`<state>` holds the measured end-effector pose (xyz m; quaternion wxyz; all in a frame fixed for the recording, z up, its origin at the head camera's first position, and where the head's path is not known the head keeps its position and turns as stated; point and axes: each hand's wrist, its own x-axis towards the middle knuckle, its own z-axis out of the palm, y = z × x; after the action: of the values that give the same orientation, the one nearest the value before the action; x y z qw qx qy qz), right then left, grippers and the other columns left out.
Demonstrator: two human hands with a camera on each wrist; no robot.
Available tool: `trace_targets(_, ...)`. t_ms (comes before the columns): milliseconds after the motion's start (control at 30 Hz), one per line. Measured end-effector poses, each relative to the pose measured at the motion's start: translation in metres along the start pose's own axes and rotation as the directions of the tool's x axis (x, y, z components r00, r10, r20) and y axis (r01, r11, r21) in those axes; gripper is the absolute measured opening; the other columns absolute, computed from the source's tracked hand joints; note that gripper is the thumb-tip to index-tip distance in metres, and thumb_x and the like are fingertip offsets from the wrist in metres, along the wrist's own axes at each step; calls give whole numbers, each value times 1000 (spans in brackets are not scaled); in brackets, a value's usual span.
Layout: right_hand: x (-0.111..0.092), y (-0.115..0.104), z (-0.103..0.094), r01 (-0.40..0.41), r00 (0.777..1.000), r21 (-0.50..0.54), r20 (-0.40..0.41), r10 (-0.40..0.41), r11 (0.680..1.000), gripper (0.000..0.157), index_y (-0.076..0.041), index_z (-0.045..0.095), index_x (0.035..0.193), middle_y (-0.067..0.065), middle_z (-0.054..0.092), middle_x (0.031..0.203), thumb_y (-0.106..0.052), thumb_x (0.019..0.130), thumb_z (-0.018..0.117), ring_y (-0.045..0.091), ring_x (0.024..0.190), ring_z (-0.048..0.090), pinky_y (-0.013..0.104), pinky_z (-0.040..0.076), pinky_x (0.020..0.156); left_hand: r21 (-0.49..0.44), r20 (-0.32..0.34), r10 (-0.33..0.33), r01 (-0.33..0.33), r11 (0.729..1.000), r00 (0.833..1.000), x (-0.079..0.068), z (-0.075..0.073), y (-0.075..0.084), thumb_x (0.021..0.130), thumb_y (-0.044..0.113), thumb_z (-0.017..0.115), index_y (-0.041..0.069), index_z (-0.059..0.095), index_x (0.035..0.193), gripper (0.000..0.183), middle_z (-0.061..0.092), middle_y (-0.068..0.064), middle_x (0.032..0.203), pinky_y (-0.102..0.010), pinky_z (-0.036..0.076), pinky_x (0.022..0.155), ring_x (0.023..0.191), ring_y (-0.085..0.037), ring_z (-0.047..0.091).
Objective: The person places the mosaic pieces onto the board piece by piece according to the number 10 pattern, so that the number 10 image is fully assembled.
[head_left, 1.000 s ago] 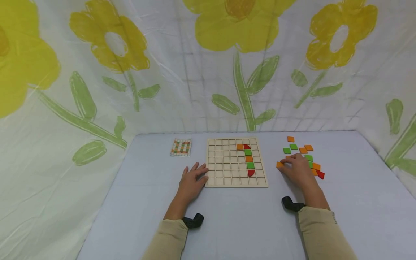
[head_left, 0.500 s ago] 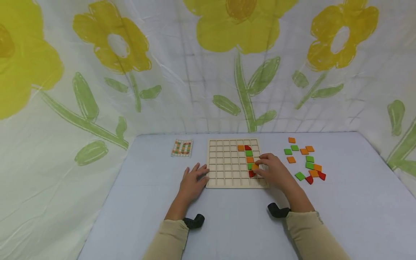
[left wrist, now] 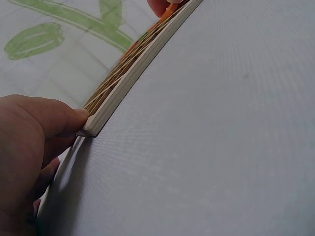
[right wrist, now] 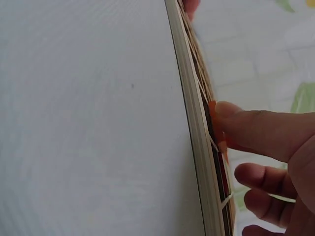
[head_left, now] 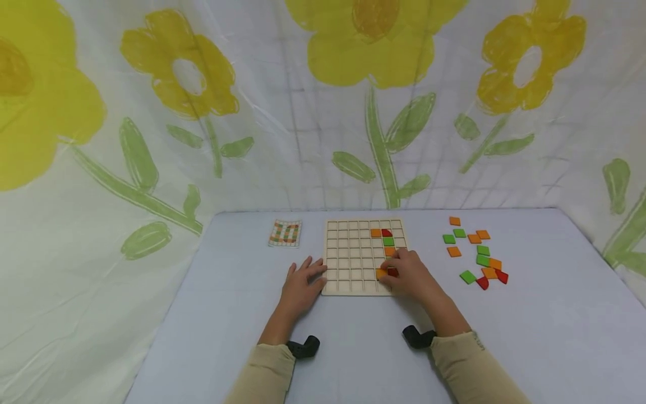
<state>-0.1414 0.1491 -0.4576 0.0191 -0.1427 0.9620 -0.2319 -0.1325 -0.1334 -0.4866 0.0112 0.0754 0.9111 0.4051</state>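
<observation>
On the table lies a pale wooden grid board (head_left: 345,247). My right hand (head_left: 413,276) pinches an orange square tile (head_left: 381,274) low over the board, just left of a red quarter-round tile (head_left: 393,271). In the right wrist view, the thumb presses this orange tile (right wrist: 216,125) down at the grid. Above the hand, the column shows another orange tile (head_left: 390,251), a green tile (head_left: 388,241) and a red tile (head_left: 386,232), with an orange tile beside the last. My left hand (head_left: 300,287) rests at the board's left edge, fingers extended, its thumb touching the front corner.
Loose orange, green and red tiles (head_left: 483,261) lie scattered to the right of the board. A small card (head_left: 285,233) with a coloured grid pattern lies behind the left hand. A white curtain with painted flowers (head_left: 370,39) hangs behind the table.
My right hand has moved left from the loose tiles to the board, carrying the orange tile, which is now in the row of the lower red tile. The left hand stays at the board's edge.
</observation>
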Motion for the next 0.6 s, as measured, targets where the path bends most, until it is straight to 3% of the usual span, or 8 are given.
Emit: trace_targets(600, 1, 1, 2, -78, 997, 33, 27, 77, 996, 27, -10, 76, 108, 5, 52, 93, -24, 84, 78, 23, 89, 44, 29, 38, 66, 1, -6, 17, -17, 1000, 1000, -1, 0, -1, 94, 24, 64, 16, 68, 125, 32, 55, 4, 143, -48, 6, 126, 146, -21, 35)
